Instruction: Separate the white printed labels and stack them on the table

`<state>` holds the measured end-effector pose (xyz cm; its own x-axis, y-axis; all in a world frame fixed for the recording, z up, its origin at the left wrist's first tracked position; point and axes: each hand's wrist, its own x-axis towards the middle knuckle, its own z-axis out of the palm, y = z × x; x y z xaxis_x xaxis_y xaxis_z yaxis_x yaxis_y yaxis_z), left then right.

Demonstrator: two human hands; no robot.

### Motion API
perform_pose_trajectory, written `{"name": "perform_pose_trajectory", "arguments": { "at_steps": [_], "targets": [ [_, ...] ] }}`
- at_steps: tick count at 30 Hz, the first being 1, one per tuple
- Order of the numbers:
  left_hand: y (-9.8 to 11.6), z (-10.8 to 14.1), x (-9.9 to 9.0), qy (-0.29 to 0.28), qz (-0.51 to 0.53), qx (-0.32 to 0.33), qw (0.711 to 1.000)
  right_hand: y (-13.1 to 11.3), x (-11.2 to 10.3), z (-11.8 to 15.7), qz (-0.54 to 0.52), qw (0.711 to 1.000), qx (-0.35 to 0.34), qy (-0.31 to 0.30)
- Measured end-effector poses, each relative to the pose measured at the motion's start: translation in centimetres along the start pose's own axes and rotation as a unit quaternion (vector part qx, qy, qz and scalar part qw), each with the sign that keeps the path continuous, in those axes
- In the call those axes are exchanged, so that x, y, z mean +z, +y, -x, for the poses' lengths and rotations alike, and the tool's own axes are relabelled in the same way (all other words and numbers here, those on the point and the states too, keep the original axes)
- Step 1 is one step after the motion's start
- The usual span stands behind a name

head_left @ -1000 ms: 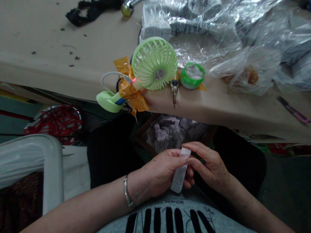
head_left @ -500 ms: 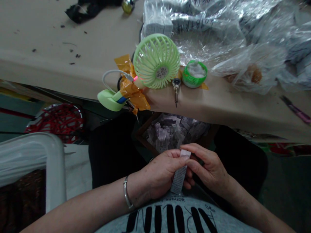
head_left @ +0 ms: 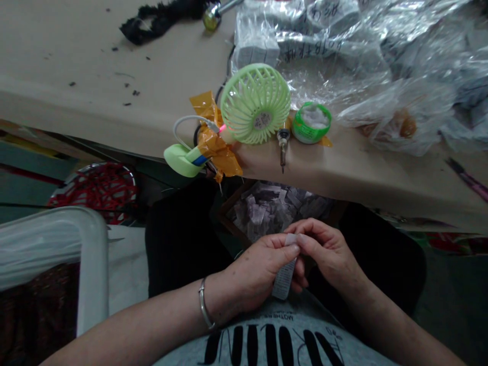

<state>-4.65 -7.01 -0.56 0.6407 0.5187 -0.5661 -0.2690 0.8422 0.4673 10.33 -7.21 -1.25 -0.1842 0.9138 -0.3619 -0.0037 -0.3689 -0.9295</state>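
A narrow white label strip (head_left: 283, 279) with small print lies over the fingers of my left hand (head_left: 261, 264). My left thumb presses down on it near its upper end. My right hand (head_left: 330, 249) is closed at that same end, thumb and fingertips pinching the edge of the strip. Both hands are close together above my lap, with their fingertips almost touching. Just beyond them, below the table edge, a box holds many similar printed strips (head_left: 263, 208).
On the table edge stand a green fan (head_left: 255, 104) taped with brown tape (head_left: 215, 147), a soldering iron (head_left: 282, 152) with its tip outward, and a green-rimmed tub (head_left: 311, 124). Clear plastic bags (head_left: 335, 71) lie behind. A white bin (head_left: 93, 264) stands at left.
My right fingers have closed in on the strip's upper end, where the forefinger was stretched over it before. The whole view has shifted slightly.
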Motion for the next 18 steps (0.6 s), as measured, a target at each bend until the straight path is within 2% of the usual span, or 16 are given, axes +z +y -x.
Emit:
{"name": "perform_pose_trajectory", "arguments": {
  "at_steps": [7, 9, 12, 14, 16, 18],
  "targets": [
    [0.0, -0.1, -0.4, 0.029, 0.009, 0.013, 0.999, 0.2, -0.1, -1.4, 0.032, 0.999, -0.026, 0.008],
    [0.2, -0.1, -0.6, 0.038, 0.019, 0.022, 0.999, 0.1, -0.1, -1.4, 0.037, 0.997, -0.062, 0.030],
    [0.6, -0.1, -0.7, 0.038, 0.022, 0.043, 0.998, -0.1, -0.3, -1.3, 0.075, 0.982, -0.154, 0.075],
    [0.8, -0.1, -0.7, 0.035, 0.014, 0.055, 0.998, -0.3, -0.5, -1.3, 0.119, 0.971, -0.196, 0.072],
    [0.9, -0.1, -0.6, 0.035, 0.003, 0.064, 0.997, -0.5, -0.6, -1.4, 0.147, 0.966, -0.207, 0.056],
    [1.0, -0.1, -0.5, 0.034, -0.010, 0.071, 0.997, -0.6, -0.5, -1.4, 0.149, 0.970, -0.185, 0.047]
  ]
}}
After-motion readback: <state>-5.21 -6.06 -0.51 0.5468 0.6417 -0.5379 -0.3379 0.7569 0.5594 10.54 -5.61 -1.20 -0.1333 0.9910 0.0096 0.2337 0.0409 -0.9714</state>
